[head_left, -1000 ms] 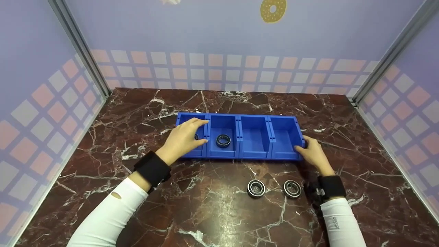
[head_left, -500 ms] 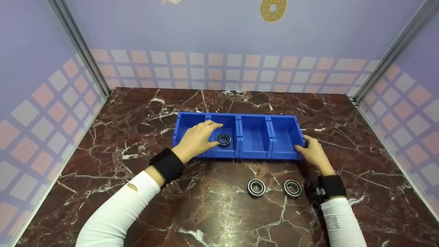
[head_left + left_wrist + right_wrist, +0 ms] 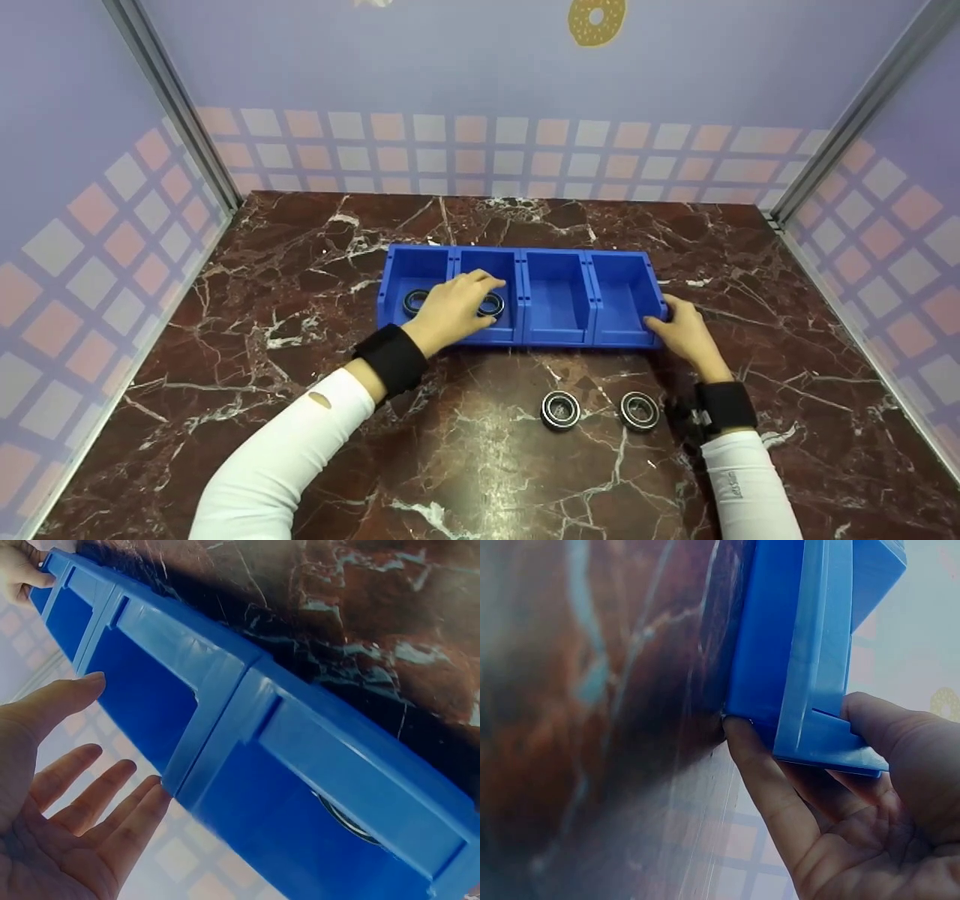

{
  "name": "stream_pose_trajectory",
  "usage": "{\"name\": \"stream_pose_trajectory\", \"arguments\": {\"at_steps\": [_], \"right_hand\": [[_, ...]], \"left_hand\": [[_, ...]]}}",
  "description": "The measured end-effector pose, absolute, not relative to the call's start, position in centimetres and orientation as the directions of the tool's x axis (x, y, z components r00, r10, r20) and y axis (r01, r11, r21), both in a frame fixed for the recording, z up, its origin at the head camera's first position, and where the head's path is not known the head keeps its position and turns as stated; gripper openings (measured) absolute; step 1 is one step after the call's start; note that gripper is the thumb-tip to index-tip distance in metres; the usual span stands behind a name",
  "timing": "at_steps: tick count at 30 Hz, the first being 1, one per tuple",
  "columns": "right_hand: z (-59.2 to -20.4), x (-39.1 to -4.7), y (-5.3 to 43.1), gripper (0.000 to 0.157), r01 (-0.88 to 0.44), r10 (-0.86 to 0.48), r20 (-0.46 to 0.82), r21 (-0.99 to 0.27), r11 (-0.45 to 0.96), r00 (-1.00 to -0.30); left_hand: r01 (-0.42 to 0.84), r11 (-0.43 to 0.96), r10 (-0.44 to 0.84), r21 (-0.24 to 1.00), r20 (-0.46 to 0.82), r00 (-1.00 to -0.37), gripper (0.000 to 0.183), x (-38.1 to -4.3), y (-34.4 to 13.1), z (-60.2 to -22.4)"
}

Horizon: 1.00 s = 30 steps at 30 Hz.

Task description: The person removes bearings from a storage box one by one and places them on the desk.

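A row of joined blue storage bins (image 3: 556, 338) stands on the table. My left hand (image 3: 455, 304) hovers over the second bin from the left, thumb and fingers spread apart with nothing between them. Under it, partly covered, a ball bearing (image 3: 501, 306) lies in that bin. Another bearing (image 3: 409, 303) sits in the leftmost bin; its edge also shows in the left wrist view. At the far right end, my right hand (image 3: 685, 339) grips the side wall of the last bin, thumb on the rim inside and fingers outside, as the right wrist view shows.
Two more bearings lie on the table in front of the bins, one bearing (image 3: 547, 412) left of the other bearing (image 3: 625, 413). The dark red marble table (image 3: 480, 480) is enclosed by patterned walls (image 3: 480, 75) at the back and sides.
My left hand has moved right, from over the leftmost bin to over the second one, uncovering the bearing in the leftmost bin. The right hand keeps its grip in place.
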State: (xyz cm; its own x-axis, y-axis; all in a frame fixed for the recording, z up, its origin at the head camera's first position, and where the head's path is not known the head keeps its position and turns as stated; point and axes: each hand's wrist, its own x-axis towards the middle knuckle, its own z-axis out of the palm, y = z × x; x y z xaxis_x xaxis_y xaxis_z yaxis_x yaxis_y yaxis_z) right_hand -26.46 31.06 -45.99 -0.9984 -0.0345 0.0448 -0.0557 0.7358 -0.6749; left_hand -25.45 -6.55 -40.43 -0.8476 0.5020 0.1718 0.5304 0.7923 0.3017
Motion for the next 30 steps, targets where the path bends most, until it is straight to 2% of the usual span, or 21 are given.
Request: {"name": "stream_pose_trajectory", "arguments": {"at_steps": [30], "right_hand": [[-46.0,-26.4,31.2,0.049,-0.059,-0.038,0.047,-0.676,0.734,-0.998]], "left_hand": [[0.410,0.886,0.413,0.218,0.031,-0.910,0.048,-28.3,-3.3,-42.1]]}}
